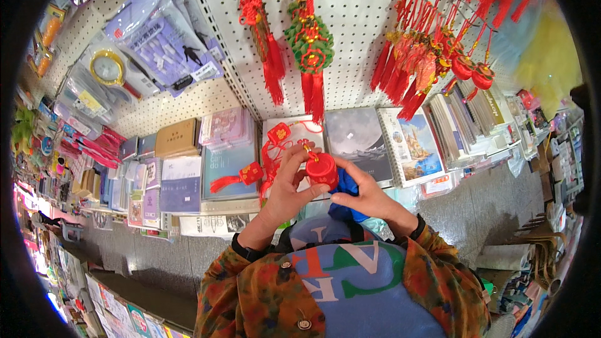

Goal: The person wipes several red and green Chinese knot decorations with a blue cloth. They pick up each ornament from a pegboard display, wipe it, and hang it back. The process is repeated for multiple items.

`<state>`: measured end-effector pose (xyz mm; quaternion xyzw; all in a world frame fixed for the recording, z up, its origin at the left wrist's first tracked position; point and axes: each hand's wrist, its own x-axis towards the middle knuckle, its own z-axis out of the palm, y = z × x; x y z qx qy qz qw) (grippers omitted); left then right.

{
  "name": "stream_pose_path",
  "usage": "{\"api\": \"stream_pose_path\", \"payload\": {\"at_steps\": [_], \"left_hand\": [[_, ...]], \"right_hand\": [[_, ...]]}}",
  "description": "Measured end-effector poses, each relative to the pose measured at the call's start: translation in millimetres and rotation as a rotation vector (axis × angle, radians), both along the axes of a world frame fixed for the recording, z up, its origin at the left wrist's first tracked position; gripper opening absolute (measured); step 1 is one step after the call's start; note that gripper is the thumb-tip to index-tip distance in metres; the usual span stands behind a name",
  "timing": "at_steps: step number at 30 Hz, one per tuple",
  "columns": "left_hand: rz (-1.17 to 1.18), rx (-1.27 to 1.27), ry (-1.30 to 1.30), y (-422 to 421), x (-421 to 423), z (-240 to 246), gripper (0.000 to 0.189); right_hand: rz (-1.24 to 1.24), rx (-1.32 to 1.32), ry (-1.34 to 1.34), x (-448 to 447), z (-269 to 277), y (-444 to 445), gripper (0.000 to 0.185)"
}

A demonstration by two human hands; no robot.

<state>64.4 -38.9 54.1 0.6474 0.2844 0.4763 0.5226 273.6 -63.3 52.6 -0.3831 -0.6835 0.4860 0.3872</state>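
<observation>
My left hand [289,185] holds a small red drum-shaped hanging ornament [322,172] between thumb and fingers, with its gold-coloured fitting at the top. My right hand [364,193] is curved around the ornament's right side, its fingertips at the edge; a blue cloth [346,195] shows at this hand, and whether it is gripped cannot be told. Left of my hands, a red cube ornament [251,173] with a tassel lies over a teal notebook [227,162]. Another red cube ornament [279,133] and tangled red cords lie on the shelf just beyond my left hand.
A white pegboard [277,98] rises behind the shelf. Red tasselled ornaments [408,63] and a green knotted ornament [310,40] hang above. A grey notebook [359,143], a spiral-bound book [412,143] and stacked notebooks [180,137] line the shelf.
</observation>
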Motion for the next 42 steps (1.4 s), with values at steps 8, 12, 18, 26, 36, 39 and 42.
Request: {"api": "stream_pose_path", "payload": {"at_steps": [8, 12, 18, 26, 36, 39, 42], "left_hand": [[-0.159, -0.006, 0.015, 1.0, 13.5, 9.1, 0.066], [-0.203, 0.047, 0.034, 4.1, 21.1, 16.9, 0.064], [-0.248, -0.255, -0.096, 7.3, 33.5, 36.5, 0.044], [-0.148, -0.315, -0.246, 19.4, 54.7, 51.4, 0.026], [-0.094, -0.303, -0.225, 25.5, 73.2, 74.7, 0.016], [-0.082, -0.24, -0.239, 32.5, 83.0, 92.2, 0.015], [-0.03, -0.18, -0.262, 45.3, 96.6, 111.3, 0.012]], "right_hand": [[-0.051, 0.132, -0.03, 3.8, 7.0, -5.7, 0.061], [-0.066, 0.161, -0.016, 9.3, 10.2, -6.2, 0.06], [-0.075, 0.234, -0.101, 20.9, 19.6, -11.3, 0.057], [-0.065, 0.269, -0.132, 33.8, 24.8, -17.3, 0.057], [-0.119, 0.309, -0.124, 53.0, 26.6, -22.1, 0.06], [-0.25, 0.317, -0.071, 59.2, 25.5, -24.7, 0.06], [-0.354, 0.314, -0.062, 67.4, 18.8, -24.2, 0.055]]}}
